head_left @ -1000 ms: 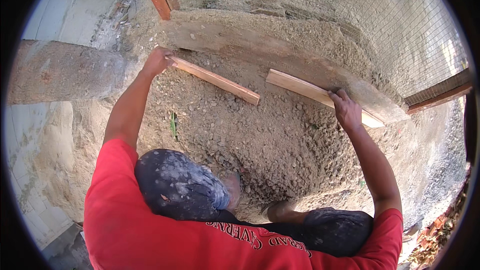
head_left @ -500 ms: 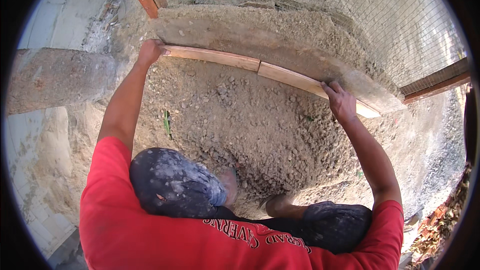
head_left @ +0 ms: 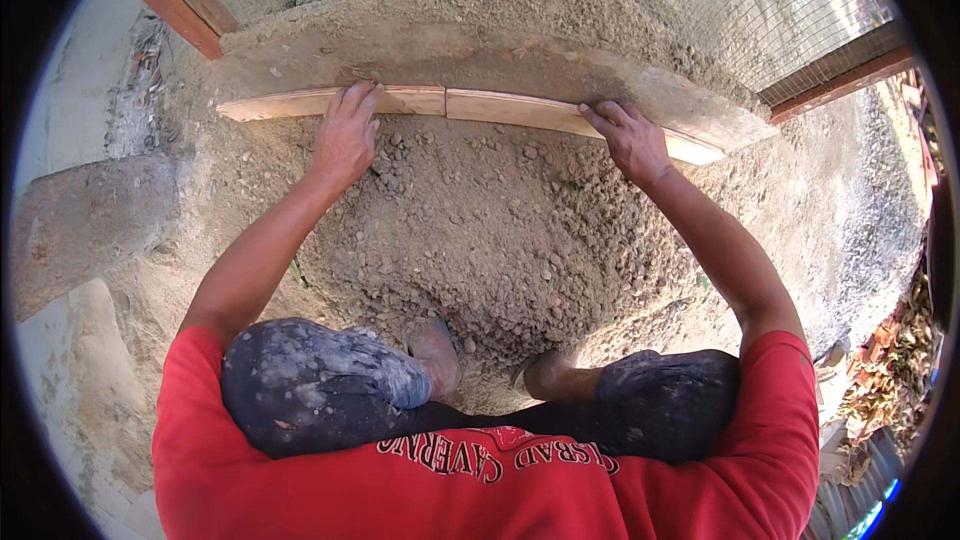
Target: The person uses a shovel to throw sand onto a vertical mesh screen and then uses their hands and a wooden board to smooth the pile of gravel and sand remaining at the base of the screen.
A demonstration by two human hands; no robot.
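Note:
Two narrow pale wooden boards stand on edge, end to end, along the inner face of a low concrete ledge. My left hand grips the left board, its fingers over the top edge well in from the outer end. Toward the outer part of the right board, my right hand holds the top edge, thumb side toward me. A thin dark seam shows where the boards meet. The undersides of the fingers are hidden.
Loose gravelly soil lies between the boards and my feet. Behind the ledge stands wire mesh, with a wooden post at left and a rail at right. A thick plank-like slab lies at left.
My left hand has moved inward along the left board from its outer end, leaving that end bare. My right hand stays near the same part of the right board. The view has shifted.

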